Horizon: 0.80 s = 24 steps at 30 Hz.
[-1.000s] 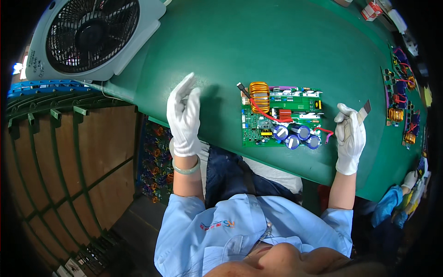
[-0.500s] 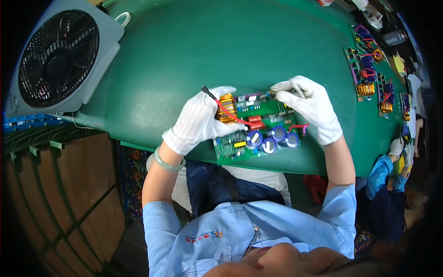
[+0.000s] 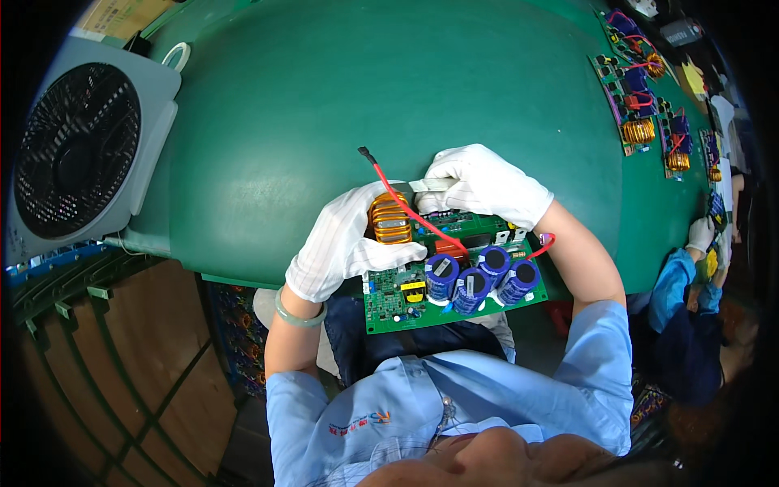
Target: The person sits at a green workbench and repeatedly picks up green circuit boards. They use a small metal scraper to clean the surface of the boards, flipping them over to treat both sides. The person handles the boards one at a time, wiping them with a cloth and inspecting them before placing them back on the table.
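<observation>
A green circuit board (image 3: 385, 321) lies tilted over the near edge of the table, with blue capacitors (image 3: 472, 290) standing on its near side. My left hand (image 3: 333, 243), in a white glove, is closed on its left part, around a copper-wound coil (image 3: 391, 221). A red wire (image 3: 403, 204) with a black tip rises from the board past the coil. My right hand (image 3: 487, 188), also gloved, is closed at the far edge of the board. It pinches a slim silvery strip-like tool (image 3: 434, 185), whose kind I cannot make out.
A grey box fan (image 3: 150, 69) stands at the left of the green table (image 3: 365, 81). Several similar circuit boards (image 3: 637, 101) lie along the right side. Beyond them, a co-worker's gloved hands (image 3: 699, 234) are at the table's right edge. Brown panels (image 3: 77, 349) stand at lower left.
The circuit board has come nearer to me and tilted, so its capacitors show their sides. My right hand has moved left along the far edge, towards the coil. My left hand keeps its hold.
</observation>
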Each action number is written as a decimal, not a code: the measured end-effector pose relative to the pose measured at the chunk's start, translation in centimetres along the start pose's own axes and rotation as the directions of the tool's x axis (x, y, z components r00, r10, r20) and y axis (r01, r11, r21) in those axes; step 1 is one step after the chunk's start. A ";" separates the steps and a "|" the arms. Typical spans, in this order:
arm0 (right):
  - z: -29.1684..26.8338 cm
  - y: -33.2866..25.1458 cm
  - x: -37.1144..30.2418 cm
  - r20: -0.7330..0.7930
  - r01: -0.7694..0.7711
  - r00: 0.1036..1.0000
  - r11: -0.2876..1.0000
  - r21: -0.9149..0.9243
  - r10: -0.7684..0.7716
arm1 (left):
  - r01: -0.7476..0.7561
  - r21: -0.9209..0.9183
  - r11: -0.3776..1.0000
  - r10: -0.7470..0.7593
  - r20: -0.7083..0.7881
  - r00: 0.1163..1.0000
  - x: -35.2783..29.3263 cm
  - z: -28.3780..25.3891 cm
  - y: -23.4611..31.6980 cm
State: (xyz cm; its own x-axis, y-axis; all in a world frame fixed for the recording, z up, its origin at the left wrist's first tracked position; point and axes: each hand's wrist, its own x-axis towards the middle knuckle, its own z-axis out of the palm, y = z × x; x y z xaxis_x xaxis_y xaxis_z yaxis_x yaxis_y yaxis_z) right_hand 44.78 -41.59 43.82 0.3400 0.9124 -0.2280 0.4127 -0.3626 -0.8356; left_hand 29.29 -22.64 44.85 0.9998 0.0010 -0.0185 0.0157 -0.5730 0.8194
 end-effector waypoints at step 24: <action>-1.7 2.1 -3.8 -0.223 -0.014 0.975 0.999 -0.050 0.003 | 0.135 -0.088 0.987 -0.129 0.069 0.989 0.5 -0.2 0.2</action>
State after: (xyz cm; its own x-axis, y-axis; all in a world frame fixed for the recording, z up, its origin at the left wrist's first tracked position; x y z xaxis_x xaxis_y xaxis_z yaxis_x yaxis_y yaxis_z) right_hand 45.80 -46.16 43.82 0.5210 0.8460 -0.1132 0.4496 -0.3848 -0.8061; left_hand 29.75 -22.58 45.16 0.9864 0.0184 -0.1636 0.1513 -0.4928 0.8569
